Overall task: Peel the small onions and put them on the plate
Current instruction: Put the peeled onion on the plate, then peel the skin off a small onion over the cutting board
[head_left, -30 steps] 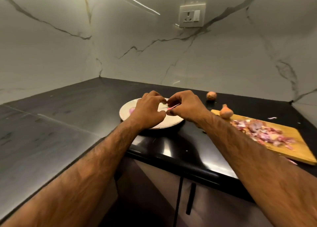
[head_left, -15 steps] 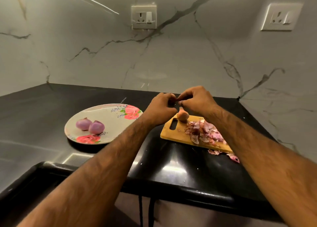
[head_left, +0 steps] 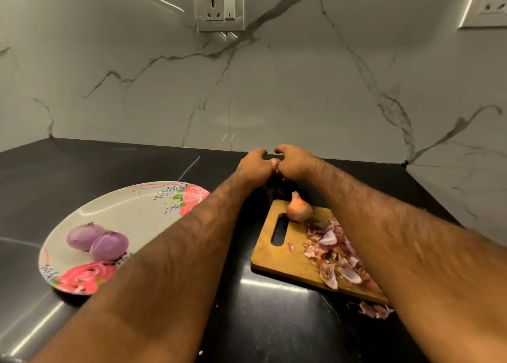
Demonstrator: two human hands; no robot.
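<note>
On the left of the black counter (head_left: 68, 168) sat a flowered plate (head_left: 142, 212), and in its near left part two peeled onions (head_left: 85, 235) lay side by side, touching, each with its small dark tip turned toward the far side. To the right of the plate, far back near the marble wall (head_left: 274, 94), the left hand (head_left: 253, 165) and the right hand (head_left: 295, 162) met, the fingers of both curled round a small onion (head_left: 275, 163) pinched between them just above the counter. Only a sliver of its brown skin showed, so which way it pointed could not be told. Nearer and to the right lay a wooden cutting board (head_left: 274, 258), its handle slot at the left end and its long side running off to the right. A second onion (head_left: 299, 210), unpeeled, stood at the board's far edge, long axis almost upright, pointed tip up and leaning slightly left. Purple peels (head_left: 334, 253) were heaped on the board beside it, and a few scraps (head_left: 375, 309) lay on the counter off its near edge.
</note>
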